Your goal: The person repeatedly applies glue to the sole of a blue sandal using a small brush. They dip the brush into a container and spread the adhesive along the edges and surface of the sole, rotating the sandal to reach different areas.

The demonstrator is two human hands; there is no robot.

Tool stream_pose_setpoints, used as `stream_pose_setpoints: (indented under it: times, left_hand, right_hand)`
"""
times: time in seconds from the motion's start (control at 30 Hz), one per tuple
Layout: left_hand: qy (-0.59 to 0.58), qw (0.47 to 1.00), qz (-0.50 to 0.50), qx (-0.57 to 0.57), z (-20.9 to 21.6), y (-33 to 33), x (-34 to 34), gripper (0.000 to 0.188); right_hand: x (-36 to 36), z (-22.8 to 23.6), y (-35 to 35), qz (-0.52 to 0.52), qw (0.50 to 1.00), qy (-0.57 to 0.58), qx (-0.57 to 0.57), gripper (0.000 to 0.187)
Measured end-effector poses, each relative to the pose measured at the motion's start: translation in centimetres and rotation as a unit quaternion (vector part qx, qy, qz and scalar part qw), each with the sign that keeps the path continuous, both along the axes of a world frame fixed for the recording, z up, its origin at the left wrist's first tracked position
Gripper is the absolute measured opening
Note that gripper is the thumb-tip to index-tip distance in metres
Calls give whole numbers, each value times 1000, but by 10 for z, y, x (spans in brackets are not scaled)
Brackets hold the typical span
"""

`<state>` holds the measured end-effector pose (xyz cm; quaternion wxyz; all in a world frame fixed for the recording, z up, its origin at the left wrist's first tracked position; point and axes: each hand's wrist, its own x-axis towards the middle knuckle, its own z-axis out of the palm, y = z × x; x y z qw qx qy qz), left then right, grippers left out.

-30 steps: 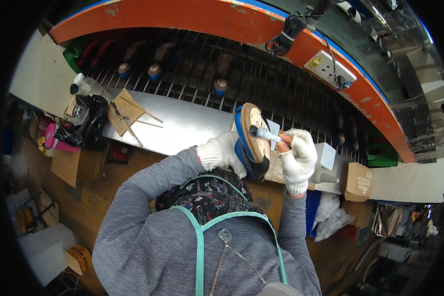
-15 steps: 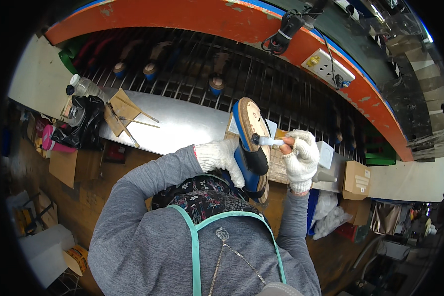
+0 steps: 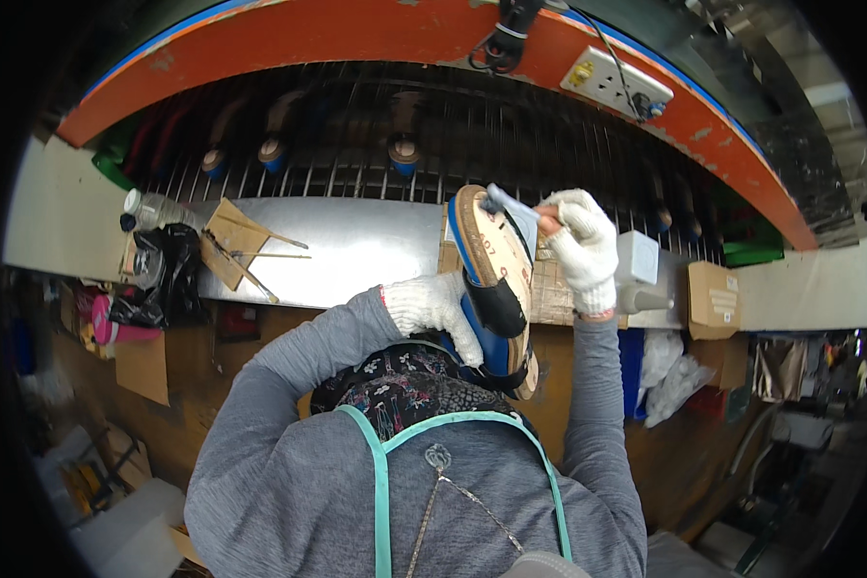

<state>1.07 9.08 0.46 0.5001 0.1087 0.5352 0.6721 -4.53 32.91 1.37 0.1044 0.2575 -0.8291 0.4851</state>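
Note:
My left hand (image 3: 435, 306), in a white knit glove, is closed on a sandal (image 3: 492, 249) with a blue side, black strap and pale footbed, held over my lap with its toe pointing away from me. The fingers behind it are hidden. At the toe end, my gloved right hand (image 3: 586, 252) pinches a small white-handled brush (image 3: 515, 206) between bare fingertips. The brush's dark tip meets the footbed near the toe, slightly blurred. Black straps also cross the heel end.
Beyond my hands runs a metal ledge (image 3: 342, 231) with a rod rack holding several shoes behind it. Brushes lie on cardboard (image 3: 236, 243) at left, beside a black plastic bag (image 3: 171, 279). A white container (image 3: 638, 257) and a cardboard box (image 3: 713, 301) stand at right.
My right hand has moved the brush up along the footbed from near the strap to the toe. My left hand keeps its grip on the sandal. The whole view has shifted slightly.

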Motion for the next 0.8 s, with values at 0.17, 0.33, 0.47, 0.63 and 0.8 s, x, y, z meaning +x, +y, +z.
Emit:
stream_pose_setpoints:
  times: [0.17,0.33,0.47,0.63,0.8]
  left_hand:
    - [-38,998,56,19,-16,-10,8,80]
    - [-58,978,198,9,-51,-43,12,79]
    - [-53,933,325,147,-89,-87,-2,86]
    - [-18,877,277,391,-114,-101,-30,83]
    - [-69,878,343,327,-96,-96,14,69]
  right_hand:
    - [47,-48,14,-53,988,-111,-98,12]
    - [107,-117,59,-240,927,-285,-47,13]
    - [136,-169,60,-345,899,-204,179,20]
    - [124,-200,36,-392,859,-123,305,14]
    - [110,-198,28,-359,831,-144,400,9]
